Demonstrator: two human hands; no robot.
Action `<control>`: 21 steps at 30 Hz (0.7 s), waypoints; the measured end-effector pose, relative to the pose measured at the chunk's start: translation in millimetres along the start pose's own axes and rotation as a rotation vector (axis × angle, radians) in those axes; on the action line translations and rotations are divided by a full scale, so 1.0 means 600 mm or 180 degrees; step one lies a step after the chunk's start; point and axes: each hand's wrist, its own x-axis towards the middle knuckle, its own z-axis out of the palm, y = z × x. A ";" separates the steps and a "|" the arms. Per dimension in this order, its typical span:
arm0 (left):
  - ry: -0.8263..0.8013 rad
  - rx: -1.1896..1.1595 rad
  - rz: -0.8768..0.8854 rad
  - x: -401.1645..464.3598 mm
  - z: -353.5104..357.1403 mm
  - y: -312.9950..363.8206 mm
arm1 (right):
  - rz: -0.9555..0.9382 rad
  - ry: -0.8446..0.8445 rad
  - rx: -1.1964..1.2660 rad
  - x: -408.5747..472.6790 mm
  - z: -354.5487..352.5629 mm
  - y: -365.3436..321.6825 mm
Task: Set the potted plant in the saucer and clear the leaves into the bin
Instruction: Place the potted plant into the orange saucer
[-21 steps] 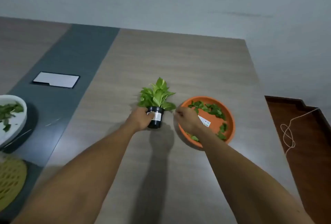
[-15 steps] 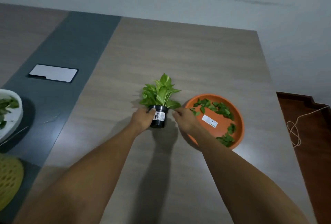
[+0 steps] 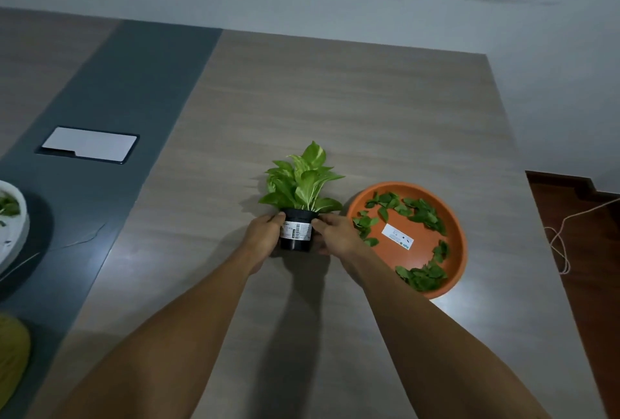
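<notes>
The potted plant (image 3: 298,207) stands on the wood-grain bench (image 3: 335,110), directly between the two hands. The left hand (image 3: 265,237) cups the left side of the black pot, its thumb lying along the rim; the right hand (image 3: 335,234) presses against the right side, fingers curled toward the wall of the pot. Together they form one grip, clamped on the pot from both sides, with the white label on the pot showing in the gap between them.

The pot sits upright, base down on the bench, its long axis vertical; the leaves fan upward and away from the person, the tallest leaf pointing toward the far edge.

Just to the right of the right hand lies the orange saucer (image 3: 453,271), touching neither the pot nor, as far as can be seen, the hand's knuckles. Loose green leaves (image 3: 421,276) lie scattered around its inside, with a white sticker (image 3: 397,236) near the middle.

At the left edge a white bin (image 3: 13,237) is cut off by the frame; only part of its rim and a few leaves inside show. The fingers behind the pot are hidden, and the label's print is too small to read.
</notes>
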 end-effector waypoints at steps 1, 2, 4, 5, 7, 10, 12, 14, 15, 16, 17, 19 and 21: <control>-0.0011 -0.0050 0.0062 -0.005 0.002 0.006 | -0.0078 -0.0002 0.0048 -0.005 -0.003 -0.003; -0.0019 -0.0067 0.0137 -0.011 0.004 0.013 | -0.0152 -0.0015 0.0077 -0.010 -0.006 -0.007; -0.0092 -0.0114 0.0301 -0.023 0.011 0.032 | -0.0323 0.0021 0.0235 -0.023 -0.017 -0.016; -0.0141 -0.0146 0.0370 -0.031 0.017 0.042 | -0.0404 0.0079 0.0302 -0.030 -0.025 -0.021; -0.0266 -0.0208 0.0523 -0.042 0.032 0.059 | -0.0551 0.0253 0.0349 -0.044 -0.044 -0.026; -0.0583 -0.0204 0.0698 -0.058 0.066 0.082 | -0.0654 0.0453 0.0494 -0.060 -0.084 -0.027; -0.0772 -0.0110 0.0794 -0.080 0.095 0.097 | -0.0664 0.0493 0.0637 -0.077 -0.117 -0.025; -0.0948 -0.0018 0.0862 -0.094 0.128 0.106 | -0.0698 0.0508 0.0697 -0.095 -0.157 -0.019; -0.1018 -0.0019 0.0878 -0.100 0.146 0.107 | -0.0712 0.0543 0.0672 -0.103 -0.177 -0.014; -0.1084 0.0000 0.0872 -0.106 0.161 0.106 | -0.0716 0.0588 0.0638 -0.110 -0.196 -0.008; -0.1164 -0.0022 0.0856 -0.109 0.178 0.102 | -0.0707 0.0646 0.0608 -0.115 -0.214 0.001; -0.1307 -0.0164 0.0819 -0.118 0.208 0.099 | -0.0698 0.0701 0.0556 -0.123 -0.242 0.016; -0.1249 -0.0204 0.0777 -0.134 0.238 0.100 | -0.0730 0.0717 0.0572 -0.134 -0.268 0.030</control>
